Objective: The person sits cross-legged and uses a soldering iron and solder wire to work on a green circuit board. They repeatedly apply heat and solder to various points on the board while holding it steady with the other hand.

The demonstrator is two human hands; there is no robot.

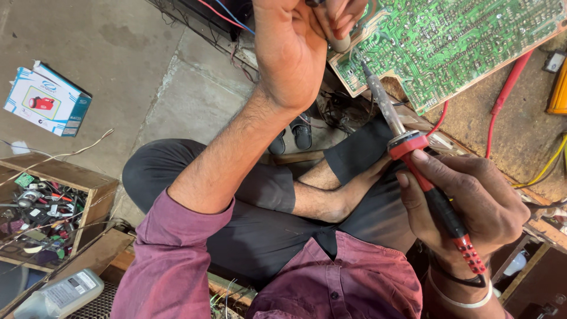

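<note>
The large green printed circuit board [449,44], solder side up and tilted, is the landmark here, lying at the far right of the work area. The right hand [466,207] is wrapped firmly round the red-and-black handle of a soldering iron [413,159], fingers closed tight on it, and the dark metal tip reaches up to the near edge of the board, at or just short of the copper traces; contact is too fine to call. The left hand [295,47] is raised at the board's near-left corner, fingers pinched shut on a small pale cylindrical thing [339,42] that presses close to that corner; what it is stays unclear. Judging by this, the joint work is in hand rather than finished: iron at the board, both hands committed, nothing set down. No fresh solder can be made out at the tip. A red cable [508,88] runs off the board's right side. Well to the board's left sit a blue-and-white cardboard box [46,100] and a wooden tray of small parts [41,212].
</note>
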